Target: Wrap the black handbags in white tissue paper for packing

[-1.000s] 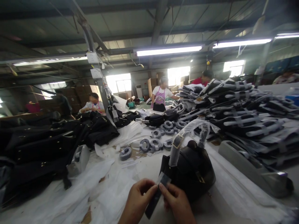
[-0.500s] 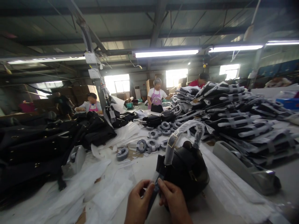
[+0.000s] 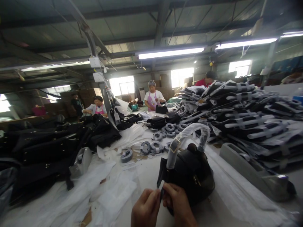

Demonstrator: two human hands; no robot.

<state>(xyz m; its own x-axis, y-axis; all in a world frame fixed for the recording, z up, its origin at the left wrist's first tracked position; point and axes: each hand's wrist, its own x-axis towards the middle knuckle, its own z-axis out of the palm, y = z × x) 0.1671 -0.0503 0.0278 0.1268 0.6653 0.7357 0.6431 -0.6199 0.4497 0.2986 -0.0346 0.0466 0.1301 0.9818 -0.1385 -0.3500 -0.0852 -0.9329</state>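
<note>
A black handbag [image 3: 193, 173] stands on the table in front of me, its arched handle [image 3: 174, 151] wrapped in clear film. At its left side my left hand [image 3: 146, 206] is closed, fingertips pinched on a narrow dark strap [image 3: 162, 193]. My right hand [image 3: 178, 200] is closed on the same strap, close against the bag's lower front. A small pale piece shows at the strap above the fingertips; I cannot tell whether it is film or tape. The strap's lower part is hidden behind my hands.
Black bags [image 3: 47, 151] are heaped at left; film-wrapped bags [image 3: 246, 110] are piled at right. Grey tape dispensers [image 3: 255, 173] flank the work area. Coiled straps [image 3: 145, 147] lie beyond the bag, and white sheets [image 3: 106, 183] at left. Co-workers [image 3: 152, 97] are across the table.
My left hand has shifted slightly down and its fingers have curled tighter around the strap. Less of the strap shows below the hands. The whole view has shifted slightly.
</note>
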